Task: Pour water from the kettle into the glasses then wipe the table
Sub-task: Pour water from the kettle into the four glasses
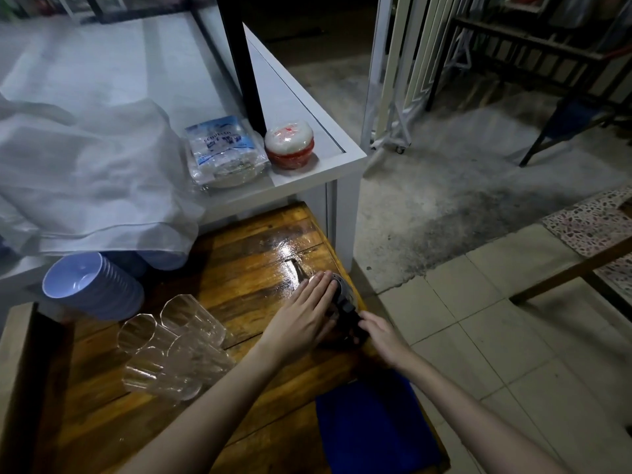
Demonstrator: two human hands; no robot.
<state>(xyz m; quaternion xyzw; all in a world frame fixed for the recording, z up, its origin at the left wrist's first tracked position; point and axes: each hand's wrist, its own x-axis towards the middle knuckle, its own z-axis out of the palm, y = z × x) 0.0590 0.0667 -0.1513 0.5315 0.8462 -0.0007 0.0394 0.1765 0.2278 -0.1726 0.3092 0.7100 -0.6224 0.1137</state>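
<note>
Right of center in the frame, the dark kettle (342, 295) stands near the wooden table's (239, 254) right edge, spout toward upper left. Left hand (304, 319) rests flat and open on its lid; right hand (379, 333) closes around the handle. 4 glasses (178, 350) stand lower left. The packet's (222, 148) writing is unreadable.

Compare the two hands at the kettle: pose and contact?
Left hand lies flat, fingers extended, over the kettle lid and side; right hand is curled at the dark handle on the near side. Left hand covers more of the kettle; right hand touches only the handle. Both are bare and touching it.
</note>
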